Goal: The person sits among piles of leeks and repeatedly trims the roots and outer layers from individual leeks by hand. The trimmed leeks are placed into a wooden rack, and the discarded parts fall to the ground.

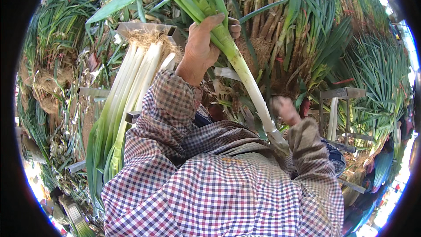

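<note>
My left hand (pixel 199 44) grips a leek-like green onion (pixel 248 77) near the top of its pale shaft. The leaves fan out above the fist, and the white lower end slants down to the right, close to my lap. Just right of that shaft is my right hand (pixel 286 109), blurred by motion; its fingers cannot be made out. Beside my left forearm, several white-shafted onions (pixel 130 69) lie together, their tan roots uppermost and green leaves hanging below. They rest on a metal frame (pixel 144 28).
Bundles of unpeeled onions (pixel 263 23) with brown roots stand ahead, and more stacks (pixel 378 62) rise at right. Another metal frame (pixel 343 92) with a white stalk (pixel 333 118) stands at right. Leaf scraps (pixel 65 138) litter the ground at left.
</note>
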`<state>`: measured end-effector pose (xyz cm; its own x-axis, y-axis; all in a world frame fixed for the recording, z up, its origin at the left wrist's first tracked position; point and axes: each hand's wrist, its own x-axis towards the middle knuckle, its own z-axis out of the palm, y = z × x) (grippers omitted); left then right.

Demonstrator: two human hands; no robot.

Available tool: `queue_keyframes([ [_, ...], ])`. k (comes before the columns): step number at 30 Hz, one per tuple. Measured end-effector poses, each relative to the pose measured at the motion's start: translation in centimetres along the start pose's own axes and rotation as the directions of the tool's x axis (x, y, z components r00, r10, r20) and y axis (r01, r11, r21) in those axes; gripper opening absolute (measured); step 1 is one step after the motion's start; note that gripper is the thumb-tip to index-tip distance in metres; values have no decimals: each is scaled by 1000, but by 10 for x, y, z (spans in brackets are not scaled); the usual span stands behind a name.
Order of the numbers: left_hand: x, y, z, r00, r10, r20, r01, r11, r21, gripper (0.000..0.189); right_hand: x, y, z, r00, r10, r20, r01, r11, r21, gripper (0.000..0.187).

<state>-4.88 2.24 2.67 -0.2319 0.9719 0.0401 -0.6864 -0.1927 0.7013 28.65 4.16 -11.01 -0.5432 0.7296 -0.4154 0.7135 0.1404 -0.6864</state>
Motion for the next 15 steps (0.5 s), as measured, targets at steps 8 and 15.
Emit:
queue_keyframes([
  [8, -1, -4, 37, 990, -132, 42, 132, 991, 5, 35, 37, -227, -48, 912, -355, 206, 42, 580, 813, 30],
  [15, -19, -15, 12, 994, -65, -90, 73, 993, 96, 29, 7, -162, 14, 893, -397, 213, 217, 794, 568, 21],
])
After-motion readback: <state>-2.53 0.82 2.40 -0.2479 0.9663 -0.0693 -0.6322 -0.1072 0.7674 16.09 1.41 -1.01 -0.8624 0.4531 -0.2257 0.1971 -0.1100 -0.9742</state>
